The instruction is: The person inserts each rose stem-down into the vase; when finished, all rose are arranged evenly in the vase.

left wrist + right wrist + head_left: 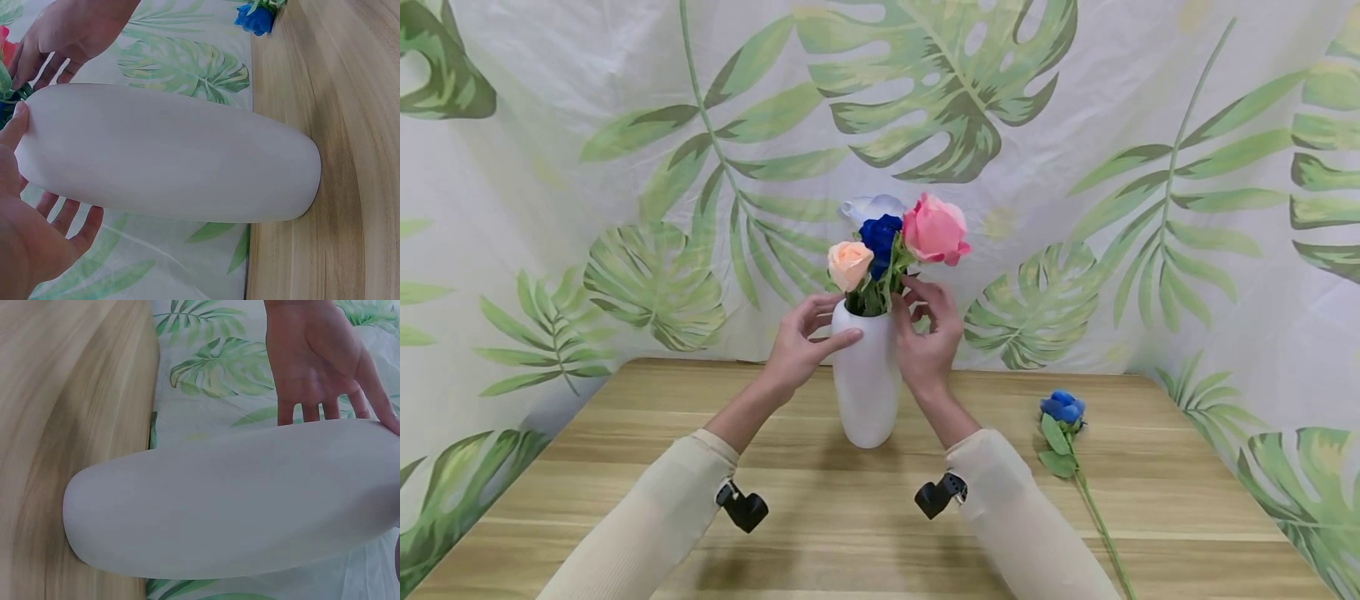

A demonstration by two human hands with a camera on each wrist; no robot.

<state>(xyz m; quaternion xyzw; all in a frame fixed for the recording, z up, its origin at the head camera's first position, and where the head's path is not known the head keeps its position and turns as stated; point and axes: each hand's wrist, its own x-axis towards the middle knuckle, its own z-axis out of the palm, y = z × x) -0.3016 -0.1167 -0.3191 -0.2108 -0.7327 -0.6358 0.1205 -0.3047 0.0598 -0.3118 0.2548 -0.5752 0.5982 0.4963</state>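
A tall white vase (pixel 867 383) stands upright on the table, with several artificial roses in its mouth. My left hand (pixel 803 346) holds the vase near the rim, thumb across the front and fingers round the far left side. At the right of the rim, my right hand (pixel 931 337) pinches among the stems just under the pink rose (pixel 936 229); the exact grip is partly hidden by leaves. Beside the pink rose are a dark blue rose (pixel 880 243), a peach rose (pixel 850 265) and a pale bluish-white flower (pixel 876 207) behind.
A lighter blue rose (pixel 1063 408) with a long green stem lies on the right part of the wooden table (pixel 647 425). Behind the table hangs a leaf-patterned cloth (pixel 760 75). Small black cameras (pixel 743 507) sit on both sleeves.
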